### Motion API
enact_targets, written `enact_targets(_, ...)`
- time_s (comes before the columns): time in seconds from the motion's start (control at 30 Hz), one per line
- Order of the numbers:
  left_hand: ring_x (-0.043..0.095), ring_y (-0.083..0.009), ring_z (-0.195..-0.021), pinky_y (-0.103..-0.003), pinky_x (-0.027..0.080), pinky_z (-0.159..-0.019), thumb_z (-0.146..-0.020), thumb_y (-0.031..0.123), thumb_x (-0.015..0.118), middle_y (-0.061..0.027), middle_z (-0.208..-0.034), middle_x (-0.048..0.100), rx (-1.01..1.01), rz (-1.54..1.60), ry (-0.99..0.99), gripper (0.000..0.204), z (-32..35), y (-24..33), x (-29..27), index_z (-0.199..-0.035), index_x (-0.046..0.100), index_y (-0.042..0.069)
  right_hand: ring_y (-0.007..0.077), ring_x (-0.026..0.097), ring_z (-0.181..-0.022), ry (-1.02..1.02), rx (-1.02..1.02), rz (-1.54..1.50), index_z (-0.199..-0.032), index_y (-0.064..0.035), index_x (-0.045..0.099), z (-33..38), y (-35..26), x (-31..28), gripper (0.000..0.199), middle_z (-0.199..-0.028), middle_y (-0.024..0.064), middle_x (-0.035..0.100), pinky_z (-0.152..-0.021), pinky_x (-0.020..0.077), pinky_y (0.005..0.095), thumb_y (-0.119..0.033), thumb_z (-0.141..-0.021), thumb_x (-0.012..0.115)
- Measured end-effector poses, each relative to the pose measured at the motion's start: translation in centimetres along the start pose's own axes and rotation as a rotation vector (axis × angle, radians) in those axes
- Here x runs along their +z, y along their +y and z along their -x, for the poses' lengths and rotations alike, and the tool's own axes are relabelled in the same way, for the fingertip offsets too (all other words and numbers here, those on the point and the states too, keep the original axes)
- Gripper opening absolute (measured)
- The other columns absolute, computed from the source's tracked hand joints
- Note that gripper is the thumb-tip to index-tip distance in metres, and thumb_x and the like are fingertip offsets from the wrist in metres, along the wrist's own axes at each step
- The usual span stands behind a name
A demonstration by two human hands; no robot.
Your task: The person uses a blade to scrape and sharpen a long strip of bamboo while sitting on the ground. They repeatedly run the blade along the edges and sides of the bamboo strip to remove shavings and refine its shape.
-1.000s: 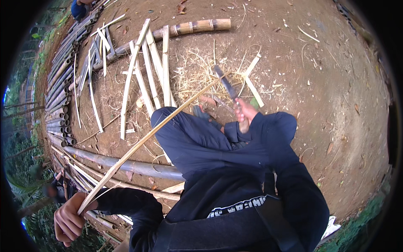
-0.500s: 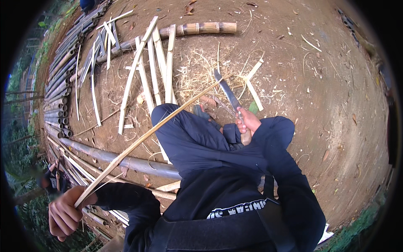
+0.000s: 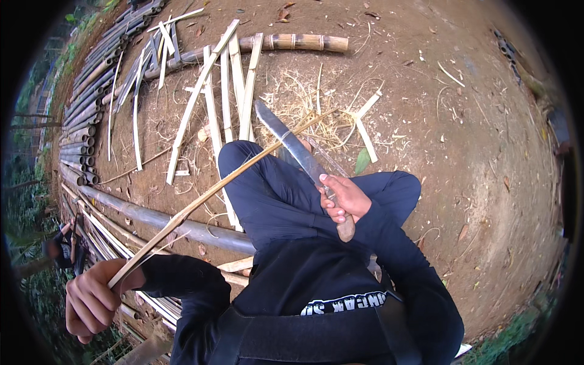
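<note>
A long, thin bamboo strip (image 3: 207, 193) slants across my bent knee, and my left hand (image 3: 94, 298) is closed around its near end at the lower left. My right hand (image 3: 344, 201) grips the handle of a machete (image 3: 289, 141) in front of my lap. Its wide metal blade points up and left and crosses the strip close to the strip's far end; whether the edge touches it I cannot tell. The butt of the wooden handle sticks out below my fist. Past the blade, pale shavings (image 3: 328, 121) lie heaped on the dirt.
Several split bamboo slats (image 3: 192, 109) lean on a bamboo pole (image 3: 292, 41) ahead. Dark bamboo culms (image 3: 79, 134) are stacked at the far left. Another pole (image 3: 201, 231) lies beside my left knee, with more strips (image 3: 112, 243) near it. A forked slat (image 3: 365, 125) lies beyond my feet.
The machete has swung left and closer to me, its blade now across the strip rather than out by the strip's tip. My left hand keeps its hold on the strip, almost in place.
</note>
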State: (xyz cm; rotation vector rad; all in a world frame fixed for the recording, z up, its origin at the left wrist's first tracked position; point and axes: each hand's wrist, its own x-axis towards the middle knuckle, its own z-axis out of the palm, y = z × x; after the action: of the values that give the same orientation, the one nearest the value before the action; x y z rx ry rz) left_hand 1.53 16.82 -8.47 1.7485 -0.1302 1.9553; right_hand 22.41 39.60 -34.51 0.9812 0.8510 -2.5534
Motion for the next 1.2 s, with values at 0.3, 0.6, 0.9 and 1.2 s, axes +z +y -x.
enact_targets(0.3,0.026,0.0003,-0.035,-0.02,0.009,-0.036,-0.089,0.009,0.051,0.0069,-0.044,0.032,0.041,-0.097,0.041,0.032,1.1,0.0,2.3,-0.059,0.039,0.011,0.0055,0.034,-0.035,-0.332,0.104,0.174,-0.089,-0.0065,0.043,5.9,-0.5,6.3,0.034,-0.06,0.0027,0.043,-0.03,0.0314,0.0221,-0.039,-0.099,0.046)
enact_targets(0.6,0.026,-0.0002,-0.034,-0.02,0.01,-0.035,-0.089,0.01,0.052,0.0065,-0.042,0.034,0.04,-0.17,0.068,0.034,2.2,1.4,3.3,-0.059,0.036,0.012,0.0066,0.035,-0.037,0.221,-0.087,0.073,-0.098,-0.0088,0.043,-2.7,0.9,-5.9,0.027,-0.061,0.0021,0.042,-0.031,0.0317,0.025,-0.035,-0.098,0.047)
enact_targets(0.9,0.035,-0.0026,-0.035,-0.018,0.023,-0.035,-0.091,0.02,0.055,0.0064,-0.046,0.039,-0.079,-0.154,-0.08,0.035,0.0,-2.1,3.0,-0.06,0.042,0.013,0.0166,0.052,-0.044,0.33,-0.68,0.866,-0.093,-0.0066,0.058,1.7,2.4,0.1,0.015,-0.057,0.0069,0.05,-0.041,0.0419,0.0325,-0.021,-0.092,0.059)
enact_targets(1.2,0.054,-0.0086,-0.035,-0.018,0.048,-0.035,-0.085,0.029,0.058,-0.0001,-0.054,0.052,-0.053,-0.629,0.46,0.036,-0.9,0.6,4.0,-0.057,0.049,0.009,0.0327,0.059,-0.051,0.462,-0.991,1.374,-0.084,-0.0069,0.058,2.4,-1.4,0.3,0.017,-0.058,0.0139,0.058,-0.05,0.048,0.0424,-0.023,-0.089,0.059)
